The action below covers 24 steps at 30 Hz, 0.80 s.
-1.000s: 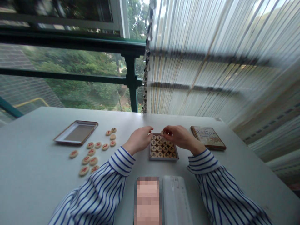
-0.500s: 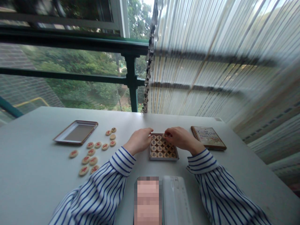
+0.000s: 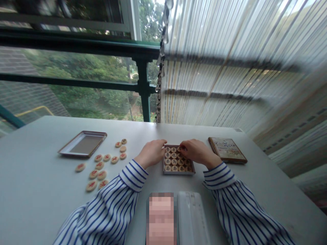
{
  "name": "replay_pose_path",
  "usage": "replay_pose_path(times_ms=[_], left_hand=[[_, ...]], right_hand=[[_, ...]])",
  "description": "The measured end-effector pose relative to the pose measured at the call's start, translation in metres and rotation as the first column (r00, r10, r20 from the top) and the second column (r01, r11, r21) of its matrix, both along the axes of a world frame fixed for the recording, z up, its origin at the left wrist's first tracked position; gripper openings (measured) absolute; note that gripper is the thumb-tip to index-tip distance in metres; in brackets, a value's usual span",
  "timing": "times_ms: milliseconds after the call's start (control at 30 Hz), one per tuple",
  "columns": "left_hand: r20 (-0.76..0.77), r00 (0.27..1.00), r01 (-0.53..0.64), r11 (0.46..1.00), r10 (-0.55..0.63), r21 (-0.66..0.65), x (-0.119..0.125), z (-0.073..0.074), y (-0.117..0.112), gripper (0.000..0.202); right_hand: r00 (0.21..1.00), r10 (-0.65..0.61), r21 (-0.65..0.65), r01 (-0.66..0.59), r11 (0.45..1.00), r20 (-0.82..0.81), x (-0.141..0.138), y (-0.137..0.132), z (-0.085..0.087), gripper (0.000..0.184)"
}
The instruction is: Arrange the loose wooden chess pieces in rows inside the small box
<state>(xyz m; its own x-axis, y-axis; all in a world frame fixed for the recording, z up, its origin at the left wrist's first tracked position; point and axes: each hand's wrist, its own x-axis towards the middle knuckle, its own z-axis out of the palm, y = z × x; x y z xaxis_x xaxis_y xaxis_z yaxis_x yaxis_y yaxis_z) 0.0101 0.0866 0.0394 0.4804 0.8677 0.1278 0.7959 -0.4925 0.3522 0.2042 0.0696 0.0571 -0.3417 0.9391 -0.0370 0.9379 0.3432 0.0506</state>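
Observation:
A shallow square box (image 3: 178, 173) stands on the table in front of me, filled with rows of round wooden xiangqi pieces (image 3: 174, 162) with dark characters. My left hand (image 3: 152, 152) grips the box's left side near its back corner, thumb and fingers closed about the edge. Over the back right of the box, the fingers of my right hand (image 3: 195, 151) are pinched together at a xiangqi piece in the back row. That hand hides the pieces beneath it. To the left, several loose xiangqi pieces (image 3: 101, 175) lie scattered, mostly with red characters.
A shallow tray-like lid (image 3: 86, 143) lies at the back left of the white table (image 3: 46, 170). To the right is a flat printed case (image 3: 228, 149). Near the front edge are a pixelated phone-shaped object (image 3: 160, 217) and a whitish translucent case (image 3: 192, 217). A string curtain (image 3: 204, 78) hangs behind.
My right hand has shifted very slightly, its fingers lower over the back row, where the piece at the fingertips now sits level with the others. My left hand stays on the box.

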Motion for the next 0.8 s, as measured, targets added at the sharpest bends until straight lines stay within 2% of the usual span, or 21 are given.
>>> replay_pose_path(times_ms=[200,800], left_hand=[[-0.022,1.0,-0.007,1.0,0.007,-0.009,0.0003,0.0009,-0.0003,0.035],[-0.018,1.0,-0.002,1.0,0.002,-0.013,-0.0007,0.003,-0.001,0.035]], right_hand=[[0.999,-0.023,-0.038,0.024,0.999,0.038,-0.0019,-0.0008,0.0008,0.033],[0.999,-0.019,-0.026,0.02,0.999,0.048,-0.0033,-0.0008,-0.0007,0.032]])
